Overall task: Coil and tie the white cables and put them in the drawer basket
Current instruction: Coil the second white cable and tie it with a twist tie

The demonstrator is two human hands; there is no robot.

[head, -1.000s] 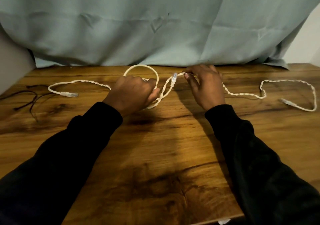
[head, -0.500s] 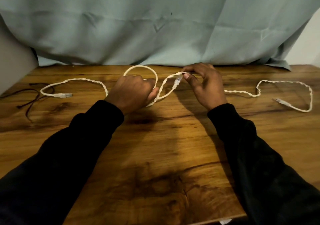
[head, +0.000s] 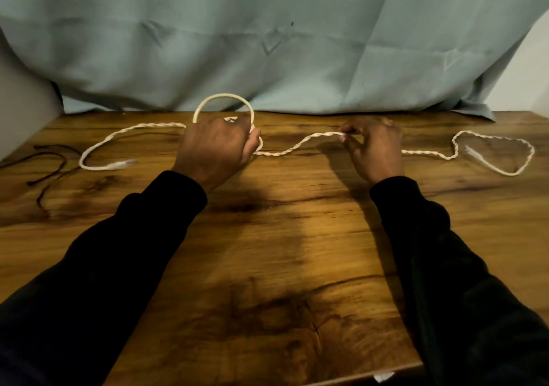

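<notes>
Two white cables twisted together (head: 292,147) stretch across the far part of the wooden table (head: 282,237). My left hand (head: 217,148) is closed on them at centre left, and a round loop (head: 223,100) stands up above its knuckles. My right hand (head: 372,145) pinches the twisted pair between thumb and fingers further right. Beyond the left hand the cables curve down to a plug (head: 120,164). Past the right hand they snake to another plug (head: 475,153). No drawer basket is in view.
A thin dark cord (head: 49,164) lies on the table at the far left. A pale green curtain (head: 267,38) hangs along the back edge. The table's near edge runs along the bottom right.
My right hand has slid right along the twisted cables, away from the left hand, and the length between the hands has drawn out. The plug it held near the loop is gone from view.
</notes>
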